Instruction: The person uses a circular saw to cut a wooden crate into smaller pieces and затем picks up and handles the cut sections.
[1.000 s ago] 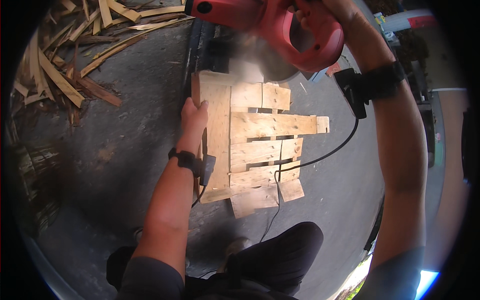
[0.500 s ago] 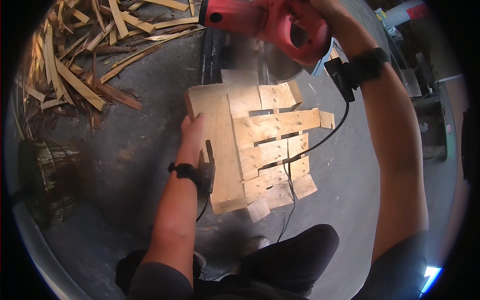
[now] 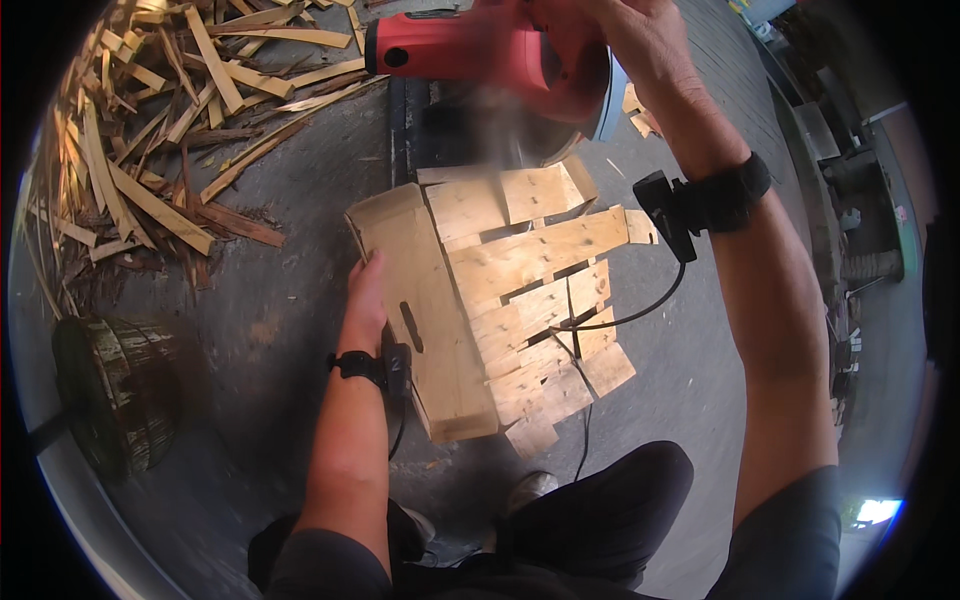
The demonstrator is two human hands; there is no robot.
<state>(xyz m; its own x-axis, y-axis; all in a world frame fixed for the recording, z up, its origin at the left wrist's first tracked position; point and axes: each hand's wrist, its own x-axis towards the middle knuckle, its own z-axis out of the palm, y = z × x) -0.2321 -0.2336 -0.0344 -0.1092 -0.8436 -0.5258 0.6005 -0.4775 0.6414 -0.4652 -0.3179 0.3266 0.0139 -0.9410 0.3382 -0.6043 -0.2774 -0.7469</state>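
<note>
My right hand (image 3: 645,45) is wrapped round the handle of a red power saw (image 3: 470,45), a chop saw by its look, at the far edge of the view. Its blade is partly hidden and blurred, close over the far end of a light wooden slatted crate (image 3: 545,250). Slots and gaps show between the crate's thin boards, and several board ends stick out unevenly on the right. On the crate's left side, my left hand (image 3: 367,300) grips the solid end panel, which has an oblong handle hole; its fingertips are hidden behind the panel.
Split wooden strips (image 3: 150,150) lie heaped at the far left. A round wooden stump or spool (image 3: 115,395) stands at the left. A black cable (image 3: 640,312) runs from my right wrist across the crate. Shelving with assorted items (image 3: 860,230) lines the right side.
The crate has turned slightly, its far left corner shifting left and nearer. The saw has moved left and a little lower over the crate's far end, with my right hand on it.
</note>
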